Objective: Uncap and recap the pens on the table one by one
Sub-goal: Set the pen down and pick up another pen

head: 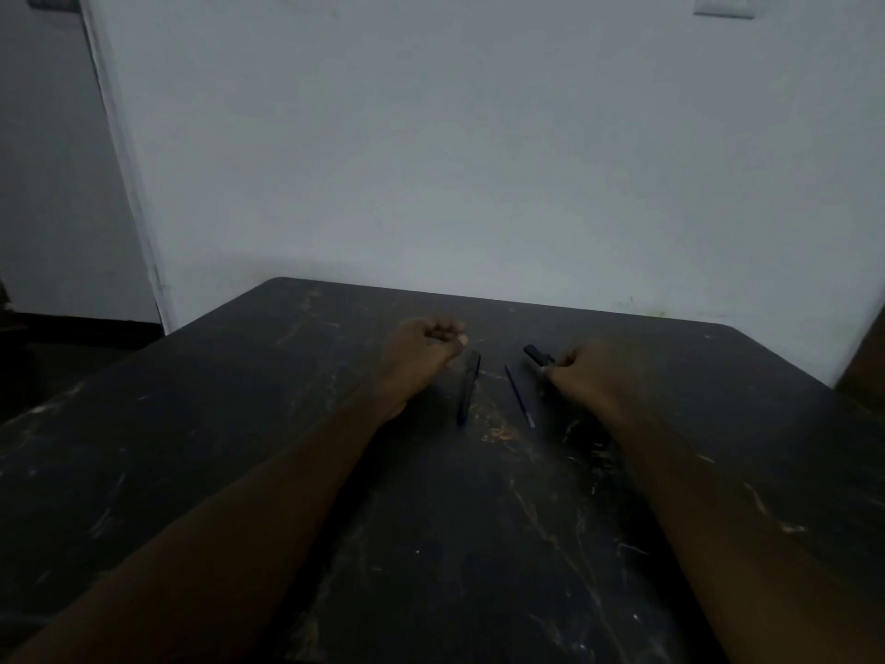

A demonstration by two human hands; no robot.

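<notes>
On the dark scratched table (287,448) a black capped pen (468,386) lies lengthwise just right of my left hand (426,349). That hand is curled with its fingers closed and nothing seen inside it. A thinner dark pen (519,396) lies a little to the right, between the two hands. My right hand (582,369) is closed around a third black pen (537,355), whose end sticks out to the upper left from my fingers. The light is dim and caps are hard to make out.
A pale wall (479,160) rises directly behind the table's far edge. A wall corner and darker doorway (57,184) are at the left. A brown object (867,357) shows at the right edge of the view.
</notes>
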